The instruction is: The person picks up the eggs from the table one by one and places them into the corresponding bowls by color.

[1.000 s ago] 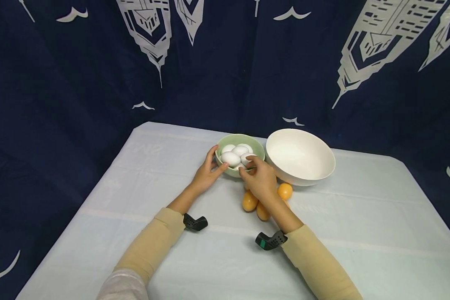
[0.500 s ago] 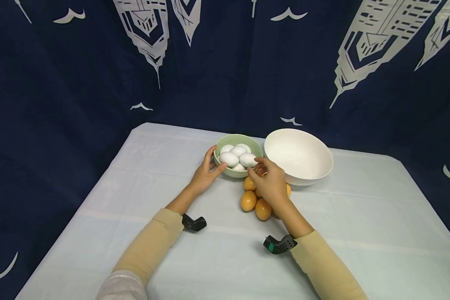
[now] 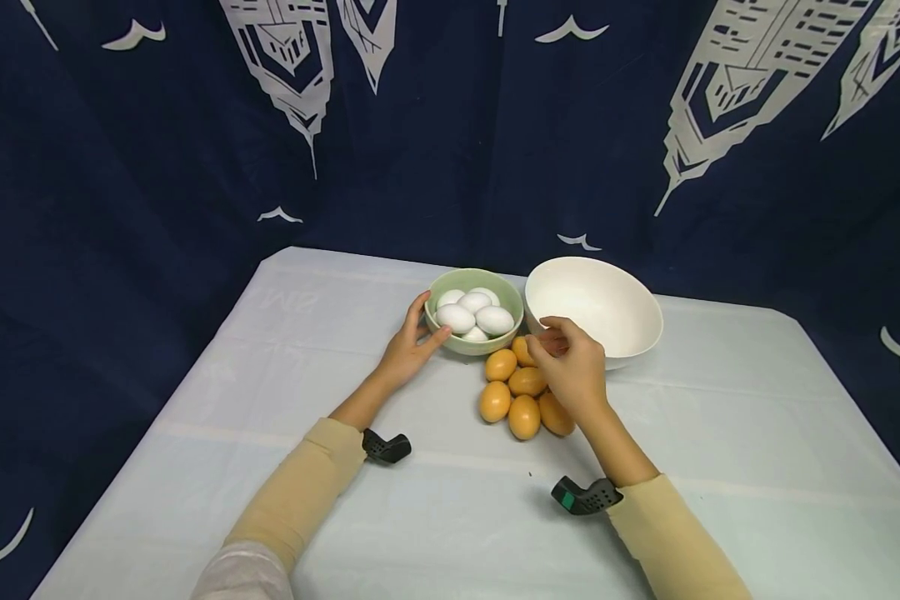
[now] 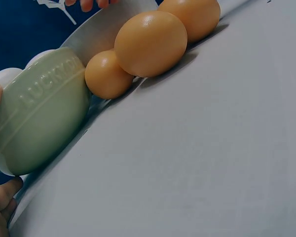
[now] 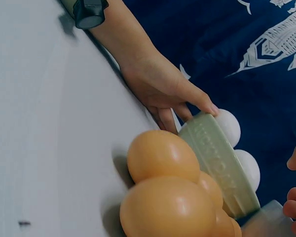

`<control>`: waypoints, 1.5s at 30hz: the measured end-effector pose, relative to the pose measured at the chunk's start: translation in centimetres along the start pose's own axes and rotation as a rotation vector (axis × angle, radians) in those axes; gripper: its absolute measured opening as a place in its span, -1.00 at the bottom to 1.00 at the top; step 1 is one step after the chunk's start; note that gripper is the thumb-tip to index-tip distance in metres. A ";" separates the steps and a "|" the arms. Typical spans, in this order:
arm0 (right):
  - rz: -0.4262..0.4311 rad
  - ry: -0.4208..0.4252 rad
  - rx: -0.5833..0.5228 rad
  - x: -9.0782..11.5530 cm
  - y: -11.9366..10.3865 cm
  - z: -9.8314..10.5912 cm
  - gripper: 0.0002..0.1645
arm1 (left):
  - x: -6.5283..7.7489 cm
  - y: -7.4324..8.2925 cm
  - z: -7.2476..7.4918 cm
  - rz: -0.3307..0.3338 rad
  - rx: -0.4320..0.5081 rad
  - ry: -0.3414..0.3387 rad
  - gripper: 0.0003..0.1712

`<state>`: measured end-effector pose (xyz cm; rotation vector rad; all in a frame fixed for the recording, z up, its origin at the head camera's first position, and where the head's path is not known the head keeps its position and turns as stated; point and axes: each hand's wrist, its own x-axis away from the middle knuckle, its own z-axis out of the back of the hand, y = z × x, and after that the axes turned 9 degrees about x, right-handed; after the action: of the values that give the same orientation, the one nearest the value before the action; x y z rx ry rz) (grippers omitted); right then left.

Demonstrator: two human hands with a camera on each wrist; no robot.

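Note:
My left hand (image 3: 407, 354) holds the small green bowl (image 3: 471, 346) by its left side, thumb at the rim and fingers around the wall. Raised lettering runs along the bowl's outside in the left wrist view. Several white eggs (image 3: 494, 320) are piled inside it. My right hand (image 3: 579, 367) hovers over the near edge of the big white bowl (image 3: 592, 292), fingers loosely bent and nothing visible between them. Below and left of that hand, several brown eggs (image 3: 524, 417) lie clustered on the table; the right hand partly covers the cluster.
The white bowl stands right beside the green bowl at the back of the table (image 3: 720, 400), with no eggs visible inside. A dark blue curtain (image 3: 450, 150) with white prints hangs behind the table edge. Black cameras (image 3: 587, 497) sit on both wrists.
My right hand has let go of a white egg in the green bowl and moved right, to the white bowl's near edge. More brown eggs show now. The left hand stays on the green bowl.

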<state>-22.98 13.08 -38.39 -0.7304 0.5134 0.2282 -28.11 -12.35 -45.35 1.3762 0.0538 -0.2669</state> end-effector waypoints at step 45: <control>-0.473 0.450 -0.078 1.1 10.3 5.4 -0.60 | -0.1 -0.1 0.0 0.002 -0.008 0.001 -0.14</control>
<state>-23.92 24.30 -41.55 -0.9625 0.7414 -0.3684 -28.27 -12.35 -45.46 1.3683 0.0539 -0.2641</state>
